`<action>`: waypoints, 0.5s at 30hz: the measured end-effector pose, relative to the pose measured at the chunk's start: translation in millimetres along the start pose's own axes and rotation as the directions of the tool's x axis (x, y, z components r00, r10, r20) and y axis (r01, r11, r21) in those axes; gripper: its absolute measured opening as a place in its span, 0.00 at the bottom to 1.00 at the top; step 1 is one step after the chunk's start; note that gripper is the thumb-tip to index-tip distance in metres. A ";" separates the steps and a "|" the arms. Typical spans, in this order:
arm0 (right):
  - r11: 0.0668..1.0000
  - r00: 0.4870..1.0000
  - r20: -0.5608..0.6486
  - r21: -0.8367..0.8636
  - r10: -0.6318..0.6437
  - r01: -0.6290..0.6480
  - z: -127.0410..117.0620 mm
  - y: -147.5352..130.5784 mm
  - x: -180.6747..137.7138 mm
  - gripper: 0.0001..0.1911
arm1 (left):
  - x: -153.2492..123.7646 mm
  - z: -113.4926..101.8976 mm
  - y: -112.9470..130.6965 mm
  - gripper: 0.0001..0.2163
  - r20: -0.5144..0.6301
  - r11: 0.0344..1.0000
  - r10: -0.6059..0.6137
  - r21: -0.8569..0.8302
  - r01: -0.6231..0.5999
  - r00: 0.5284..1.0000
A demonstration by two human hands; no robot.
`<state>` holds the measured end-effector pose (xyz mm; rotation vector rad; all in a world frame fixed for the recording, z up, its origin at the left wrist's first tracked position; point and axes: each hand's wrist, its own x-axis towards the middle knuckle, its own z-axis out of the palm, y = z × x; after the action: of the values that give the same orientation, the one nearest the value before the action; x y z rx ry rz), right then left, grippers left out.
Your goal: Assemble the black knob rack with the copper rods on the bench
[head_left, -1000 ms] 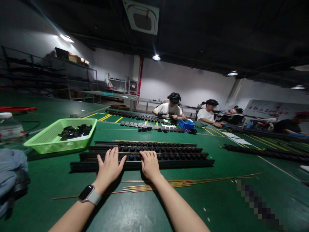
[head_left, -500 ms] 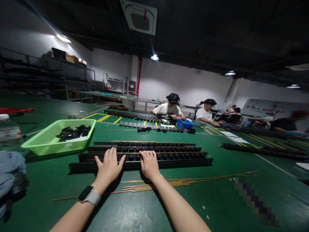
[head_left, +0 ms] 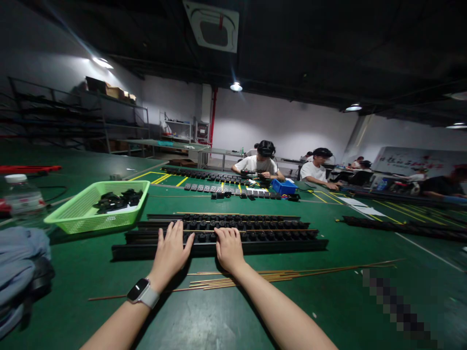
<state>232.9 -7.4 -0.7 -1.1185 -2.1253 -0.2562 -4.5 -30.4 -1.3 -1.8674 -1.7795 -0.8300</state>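
Several black rails with rows of black round-topped parts lie side by side across the green table. Thin brass rods run lengthwise along them. My left hand lies over the left part of the nearer rails, fingers stretched and thumb spread, with nothing seen in its grasp. Beside it, my right hand bends its fingers, held close together, over a brass rod on the rails. Its thumb is mostly hidden. Loose brass rods lie on the table nearer me, partly behind my right forearm.
A light-green basket with black parts stands left of the rails, near a plastic bottle and grey-blue cloth. Farther back are a blue bin, more black strips and people seated at work.
The whole view has shifted slightly, so everything sits a little farther right. Both hands keep nearly the same place on the rails.
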 end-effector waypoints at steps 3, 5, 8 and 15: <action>1.000 1.000 0.005 -0.002 0.000 0.000 -0.4 -0.8 -0.2 0.23 | -0.6 0.8 0.2 0.35 -0.008 1.000 0.007 0.000 -0.007 1.000; 1.000 1.000 0.004 -0.005 0.008 -0.008 -0.7 -1.4 -0.1 0.23 | -1.0 -0.2 2.0 0.35 -0.021 1.000 0.014 -0.001 -0.014 1.000; 1.000 1.000 0.007 -0.003 0.017 -0.017 -0.7 -1.4 0.1 0.22 | -1.4 -3.4 6.5 0.33 -0.021 0.998 0.069 -0.005 -0.069 0.997; 1.000 1.000 -0.021 -0.019 -0.006 0.005 -0.2 -1.6 -2.5 0.26 | 0.9 -13.7 15.3 0.33 0.031 0.996 0.079 0.029 -0.080 0.996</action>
<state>232.7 -10.1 -1.9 -1.1162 -2.1118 -0.2896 8.8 -40.3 10.8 -1.9265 -1.7138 -0.7460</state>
